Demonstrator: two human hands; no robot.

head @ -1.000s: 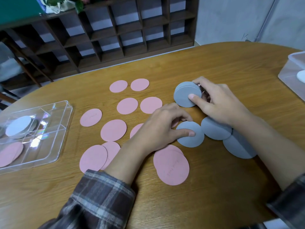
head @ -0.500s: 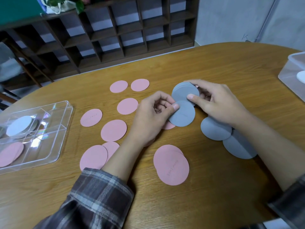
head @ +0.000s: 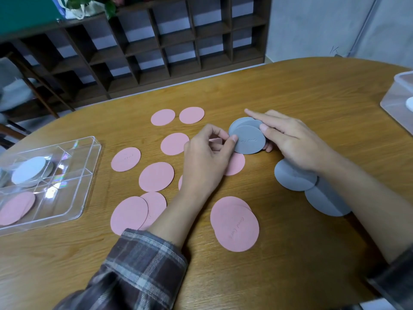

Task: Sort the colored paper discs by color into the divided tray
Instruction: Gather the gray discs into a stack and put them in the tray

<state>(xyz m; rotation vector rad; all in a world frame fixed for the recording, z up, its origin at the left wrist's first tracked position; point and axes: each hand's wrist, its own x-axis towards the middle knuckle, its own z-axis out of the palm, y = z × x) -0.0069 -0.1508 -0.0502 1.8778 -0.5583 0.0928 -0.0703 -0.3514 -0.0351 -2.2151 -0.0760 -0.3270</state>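
Observation:
A small stack of grey discs (head: 248, 138) is held on edge near the table's middle. My right hand (head: 290, 139) holds the stack, thumb on its front and index finger stretched along its top. My left hand (head: 207, 157) pinches the left edge of the front grey disc. Two more grey discs (head: 292, 179) lie flat under my right wrist. Several pink discs (head: 156, 176) are spread over the table, two overlapping (head: 235, 224) near my left forearm. The clear divided tray (head: 73, 175) at the left has grey discs (head: 29, 171) in a far compartment and pink discs (head: 15, 208) in a near one.
A second clear plastic box (head: 397, 97) sits at the table's right edge. Behind the table stands a dark wooden cubby shelf (head: 156, 41). The wooden table (head: 290, 265) is oval, its far edge curving behind the discs.
My left hand picked a grey disc off the table, carried it up and right, and laid it against the stack in my right hand. My right index finger has straightened.

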